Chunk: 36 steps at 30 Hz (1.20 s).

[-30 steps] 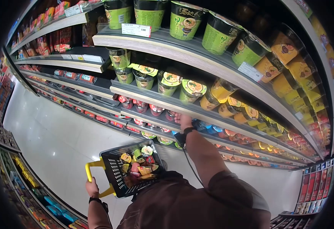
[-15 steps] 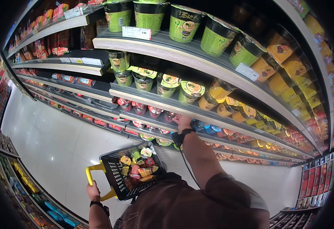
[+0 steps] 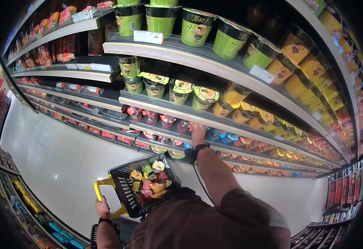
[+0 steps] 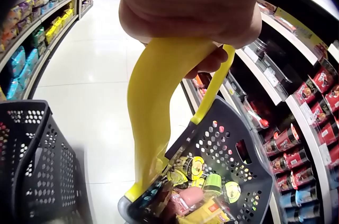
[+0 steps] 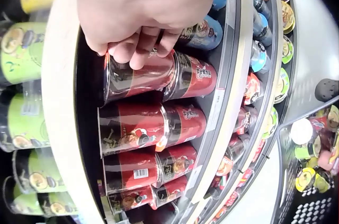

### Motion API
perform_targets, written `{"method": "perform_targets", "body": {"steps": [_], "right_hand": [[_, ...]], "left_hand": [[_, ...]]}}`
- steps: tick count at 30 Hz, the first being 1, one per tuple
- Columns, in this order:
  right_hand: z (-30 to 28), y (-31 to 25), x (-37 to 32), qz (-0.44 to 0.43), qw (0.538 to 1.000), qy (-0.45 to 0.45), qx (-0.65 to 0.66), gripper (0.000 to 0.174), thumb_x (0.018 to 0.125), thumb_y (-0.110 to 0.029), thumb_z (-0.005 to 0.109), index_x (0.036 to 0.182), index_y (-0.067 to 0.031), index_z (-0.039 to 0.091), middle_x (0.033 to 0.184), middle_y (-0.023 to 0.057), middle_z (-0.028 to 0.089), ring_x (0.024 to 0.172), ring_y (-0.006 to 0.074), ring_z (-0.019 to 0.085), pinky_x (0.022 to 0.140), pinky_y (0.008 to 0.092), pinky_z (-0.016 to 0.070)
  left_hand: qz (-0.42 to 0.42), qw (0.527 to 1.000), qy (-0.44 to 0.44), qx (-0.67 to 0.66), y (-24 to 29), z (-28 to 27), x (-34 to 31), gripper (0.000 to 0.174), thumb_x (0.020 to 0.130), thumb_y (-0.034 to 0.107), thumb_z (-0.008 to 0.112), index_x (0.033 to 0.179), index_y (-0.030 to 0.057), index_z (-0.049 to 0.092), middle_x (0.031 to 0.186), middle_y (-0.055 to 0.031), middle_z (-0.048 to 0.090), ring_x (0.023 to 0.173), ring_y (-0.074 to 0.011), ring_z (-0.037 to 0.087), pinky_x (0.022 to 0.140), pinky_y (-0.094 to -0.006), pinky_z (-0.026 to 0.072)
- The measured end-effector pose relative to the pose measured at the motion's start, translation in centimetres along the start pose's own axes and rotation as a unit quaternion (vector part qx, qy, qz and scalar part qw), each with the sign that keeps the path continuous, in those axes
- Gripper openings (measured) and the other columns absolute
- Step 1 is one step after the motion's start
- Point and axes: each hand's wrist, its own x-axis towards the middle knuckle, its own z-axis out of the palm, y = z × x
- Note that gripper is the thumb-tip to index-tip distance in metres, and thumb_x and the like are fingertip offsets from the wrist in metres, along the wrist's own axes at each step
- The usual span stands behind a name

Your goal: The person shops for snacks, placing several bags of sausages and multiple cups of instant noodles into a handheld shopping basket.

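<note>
My left hand grips the yellow handle of a black basket holding several cups and packets. On a middle shelf, my right hand reaches in among red noodle cups. In the right wrist view its curled fingers hold the upper end of a red cup, which lies beside another red cup. The hand hides part of the held cup and its thumb is mostly hidden.
Green cups stand on the shelf above, yellow ones to the right. Blue cups sit beside the red ones. A second black basket stands on the floor at the left. Another shelf row runs opposite.
The head view has shifted slightly, and part of the second basket now shows by my left wrist. My right hand stays at the red cups, and my left hand keeps its grip on the handle.
</note>
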Motion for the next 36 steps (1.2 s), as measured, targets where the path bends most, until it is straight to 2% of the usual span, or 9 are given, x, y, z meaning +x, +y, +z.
{"method": "perform_targets", "body": {"steps": [5,10,14,19,22,27,30,32,36], "right_hand": [[-0.1,-1.2,-0.9,0.009,1.0,0.005,-0.029,0.023,0.089,-0.021,0.052,0.074,-0.0036,0.055,0.06,0.0028,0.055,0.052,0.007,0.047,0.052,0.0219,0.0363],[-1.6,0.2,-0.9,0.013,0.997,-0.01,-0.075,0.024,0.087,-0.023,0.051,0.074,-0.0034,0.055,0.06,0.0039,0.057,0.054,0.0081,0.048,0.055,0.0231,0.0363],[-1.5,-1.5,-2.4,0.007,0.998,-0.022,-0.062,0.022,0.085,-0.022,0.051,0.072,-0.0033,0.054,0.061,0.005,0.057,0.055,0.0089,0.048,0.055,0.023,0.036],[-2.8,-1.2,-3.6,0.023,0.996,-0.075,-0.052,0.022,0.085,-0.021,0.05,0.072,-0.0038,0.051,0.062,0.0013,0.051,0.06,0.0085,0.048,0.058,0.0253,0.0368],[-4.5,-1.5,-4.5,0.081,0.99,-0.107,-0.043,0.019,0.086,-0.016,0.05,0.069,-0.0068,0.05,0.059,0.0015,0.051,0.061,0.0102,0.052,0.057,0.0232,0.0379],[-8.5,-1.0,-6.5,0.071,0.975,-0.191,-0.094,0.022,0.089,-0.02,0.051,0.073,-0.0059,0.052,0.061,0.0007,0.053,0.061,0.0088,0.052,0.055,0.0205,0.0368],[-9.1,-1.9,-9.3,0.109,0.946,-0.229,-0.201,0.021,0.089,-0.019,0.053,0.073,-0.0052,0.054,0.063,0.0014,0.055,0.059,0.0075,0.052,0.054,0.0205,0.0379],[-9.2,-1.3,-10.9,0.097,0.9,-0.268,-0.329,0.021,0.087,-0.019,0.054,0.072,-0.0054,0.056,0.065,0.0034,0.058,0.056,0.0069,0.051,0.051,0.0211,0.0391],[-10.3,4.6,-13.0,0.164,0.845,-0.335,-0.384,0.022,0.083,-0.023,0.059,0.075,-0.0024,0.06,0.065,0.0041,0.062,0.054,0.0082,0.053,0.05,0.0228,0.042]], "left_hand": [[0.006,1.0,0.0,0.005,-0.2,0.0,0.2,0.027,0.083,0.027,0.048,0.067,0.005,0.047,0.045,0.0012,0.039,0.032,-0.0107,0.038,0.032,-0.0279,0.0305],[-0.009,0.999,-0.013,0.032,-0.8,-0.3,0.6,0.03,0.085,0.029,0.048,0.072,0.0028,0.048,0.047,-0.0015,0.042,0.035,-0.0134,0.043,0.035,-0.0299,0.0349],[-0.015,0.999,-0.016,0.034,-0.7,-0.4,0.6,0.031,0.086,0.031,0.048,0.073,0.0029,0.049,0.047,-0.0016,0.043,0.035,-0.0135,0.043,0.035,-0.0303,0.0348],[-0.015,0.999,-0.027,0.042,-1.9,-0.4,1.3,0.033,0.086,0.034,0.048,0.079,0.0014,0.052,0.049,-0.0025,0.045,0.039,-0.0142,0.046,0.039,-0.0312,0.0371],[-0.011,0.998,-0.027,0.047,-1.3,-0.6,0.9,0.033,0.086,0.034,0.049,0.081,0.001,0.052,0.049,-0.0033,0.045,0.039,-0.0147,0.047,0.04,-0.0317,0.0376],[-0.01,0.998,-0.027,0.053,-0.1,-0.6,0.3,0.033,0.085,0.032,0.048,0.082,-0.0004,0.053,0.049,-0.0036,0.046,0.04,-0.0153,0.048,0.041,-0.0316,0.0376],[-0.001,0.996,-0.022,0.084,0.5,-0.7,0.0,0.036,0.085,0.033,0.049,0.083,-0.0024,0.054,0.05,-0.0056,0.048,0.04,-0.0162,0.049,0.042,-0.0324,0.0386],[-0.009,0.995,-0.019,0.1,-0.1,-0.6,0.3,0.037,0.085,0.033,0.049,0.083,-0.0041,0.055,0.051,-0.0079,0.05,0.042,-0.0177,0.051,0.044,-0.0334,0.0401],[-0.016,0.996,-0.023,0.082,-0.8,-0.5,0.6,0.038,0.085,0.033,0.049,0.084,-0.0045,0.056,0.053,-0.0094,0.052,0.044,-0.0191,0.052,0.046,-0.0337,0.0412]]}}
